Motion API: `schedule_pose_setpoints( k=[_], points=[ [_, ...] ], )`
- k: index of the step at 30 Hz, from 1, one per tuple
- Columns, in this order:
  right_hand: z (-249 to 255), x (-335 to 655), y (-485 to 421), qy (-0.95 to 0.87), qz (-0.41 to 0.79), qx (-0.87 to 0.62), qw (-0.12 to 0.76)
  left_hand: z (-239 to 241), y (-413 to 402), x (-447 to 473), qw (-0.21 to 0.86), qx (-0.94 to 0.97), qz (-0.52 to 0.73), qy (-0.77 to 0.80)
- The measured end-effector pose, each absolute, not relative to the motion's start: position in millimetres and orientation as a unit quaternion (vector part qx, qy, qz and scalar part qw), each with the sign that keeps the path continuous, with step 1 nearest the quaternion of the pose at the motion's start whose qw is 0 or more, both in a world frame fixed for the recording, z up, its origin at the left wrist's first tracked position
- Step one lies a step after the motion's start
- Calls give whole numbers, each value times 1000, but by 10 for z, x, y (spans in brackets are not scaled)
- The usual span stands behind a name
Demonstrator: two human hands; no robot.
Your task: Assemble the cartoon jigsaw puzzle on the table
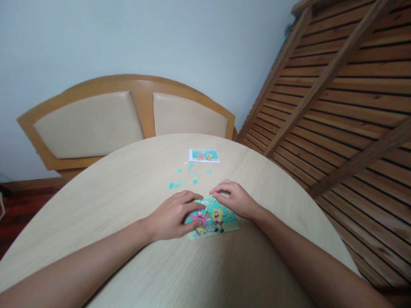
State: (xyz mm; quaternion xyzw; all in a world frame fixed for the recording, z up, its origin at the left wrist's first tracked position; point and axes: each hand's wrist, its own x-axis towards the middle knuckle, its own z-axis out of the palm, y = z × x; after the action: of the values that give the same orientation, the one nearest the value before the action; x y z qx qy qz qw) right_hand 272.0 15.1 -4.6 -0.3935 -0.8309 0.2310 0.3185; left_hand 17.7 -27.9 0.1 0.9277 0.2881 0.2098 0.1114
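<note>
A jigsaw puzzle [221, 229] with cartoon figures on a teal ground lies flat on the table, largely joined. Across its left side and upper left edge rests my left hand [175, 216], fingers apart and gripping nothing. My right hand [236, 199] is at the puzzle's top edge, thumb and forefinger pinched on a small puzzle piece [212, 196]. The fingers hide part of this piece, and both hands cover parts of the picture. Beyond my left hand, several loose puzzle pieces [175, 185] are scattered, mostly teal.
A reference picture card [204, 156] with the same cartoon style lies past the loose pieces. All of this is on a round pale wooden table [128, 179]. A padded bench back [144, 111] stands behind it, and a slatted wooden panel [337, 94] leans at the right.
</note>
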Motion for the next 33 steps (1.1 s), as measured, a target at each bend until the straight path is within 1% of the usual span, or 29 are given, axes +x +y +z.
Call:
schedule_pose_setpoints(
  k=[11, 23, 33],
  points=[
    [-101, 2703, 170, -855, 187, -382, 296, 14, -279, 174, 110, 929, 202, 289],
    [-142, 2725, 193, -866, 170, -378, 281, 13, -284, 180, 117, 927, 206, 291],
    [-54, 2720, 126, -874, 134, -390, 256, 22, -288, 187, 117, 930, 200, 285]
  ],
)
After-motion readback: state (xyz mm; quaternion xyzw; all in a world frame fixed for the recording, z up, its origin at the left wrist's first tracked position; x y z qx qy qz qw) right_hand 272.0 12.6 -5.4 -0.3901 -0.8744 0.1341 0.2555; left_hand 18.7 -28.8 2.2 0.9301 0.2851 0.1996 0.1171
